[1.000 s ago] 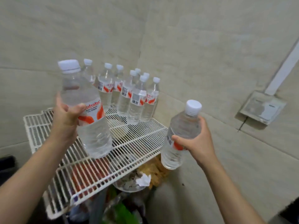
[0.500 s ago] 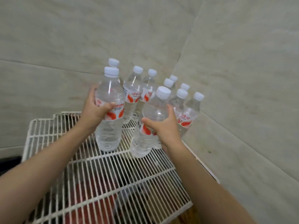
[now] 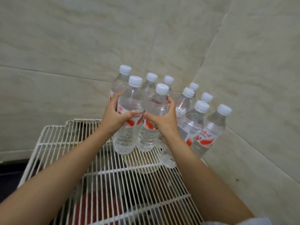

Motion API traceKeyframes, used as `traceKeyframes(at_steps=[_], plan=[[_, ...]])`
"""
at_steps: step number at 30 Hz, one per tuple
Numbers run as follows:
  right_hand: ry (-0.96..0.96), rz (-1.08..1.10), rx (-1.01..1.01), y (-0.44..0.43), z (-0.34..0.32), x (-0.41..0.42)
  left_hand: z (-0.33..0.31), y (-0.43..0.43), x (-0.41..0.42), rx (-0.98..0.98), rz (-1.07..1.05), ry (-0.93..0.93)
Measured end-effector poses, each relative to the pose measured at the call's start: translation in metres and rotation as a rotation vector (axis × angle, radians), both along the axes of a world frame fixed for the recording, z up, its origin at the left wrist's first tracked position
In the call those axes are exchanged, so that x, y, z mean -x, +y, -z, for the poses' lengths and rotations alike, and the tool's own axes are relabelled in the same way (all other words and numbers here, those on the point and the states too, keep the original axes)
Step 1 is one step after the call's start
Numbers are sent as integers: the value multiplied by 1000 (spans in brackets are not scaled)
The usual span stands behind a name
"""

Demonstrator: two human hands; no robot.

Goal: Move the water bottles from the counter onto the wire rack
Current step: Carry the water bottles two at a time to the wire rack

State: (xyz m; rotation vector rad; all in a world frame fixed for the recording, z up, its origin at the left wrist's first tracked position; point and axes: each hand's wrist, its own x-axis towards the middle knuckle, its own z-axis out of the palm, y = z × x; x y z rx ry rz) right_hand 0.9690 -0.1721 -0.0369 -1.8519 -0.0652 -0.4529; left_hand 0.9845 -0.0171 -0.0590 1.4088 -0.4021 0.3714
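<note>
Both bottles upright on wire rack (image 3: 55,140).
We record: left hand (image 3: 113,118) grip curled round left bottle (image 3: 128,137), right hand (image 3: 164,123) grip round right bottle (image 3: 153,108); bottles touching.

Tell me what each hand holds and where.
Left hand grips a clear plastic white-capped water bottle round its labelled middle; right hand grips a second such bottle, also round its middle.
</note>
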Motion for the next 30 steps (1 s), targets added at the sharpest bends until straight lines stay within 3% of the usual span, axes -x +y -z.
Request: traceKeyframes(at_steps=[12, 18, 22, 30], plan=[[-123, 84, 257, 4, -3, 10, -3, 2, 9, -160, -57, 12], [-254, 48, 394, 10, -21, 34, -6, 6, 32, -372, -108, 64], [-302, 12, 378, 13, -22, 55, -3, 8, 55, -465, -276, 179], [-284, -187, 433, 18, 20, 104, 22, 35, 157, -453, -518, 331]])
